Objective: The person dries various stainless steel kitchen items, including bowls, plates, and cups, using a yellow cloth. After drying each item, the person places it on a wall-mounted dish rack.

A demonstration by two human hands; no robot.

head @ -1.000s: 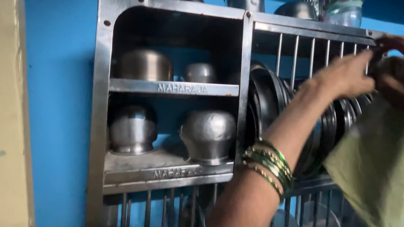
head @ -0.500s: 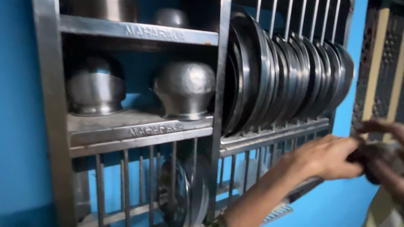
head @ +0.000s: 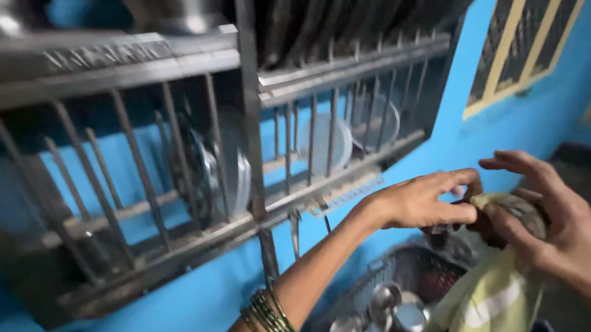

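Observation:
My left hand (head: pixel 422 203), on an arm with green bangles, reaches right and pinches a small dark item (head: pixel 453 226) that is too blurred to identify. My right hand (head: pixel 547 232) faces it from the right, its fingers curled over a yellow-green cloth (head: pixel 496 298). The cloth is bunched against the same item and hangs down below it. Both hands meet below the right end of the steel wall rack (head: pixel 244 84) and above a basket of steel utensils (head: pixel 395 301).
The rack's lower rail holds a few plates (head: pixel 326 141) and lids (head: pixel 202 171) behind vertical bars. More plates stand in the tier above (head: pixel 366 0). A blue wall lies behind, with a grilled window (head: pixel 533 13) at the right.
Both hands dropped from the top of the plate rack to below its lower right corner. The view tilted down with them, and the basket of utensils came into sight.

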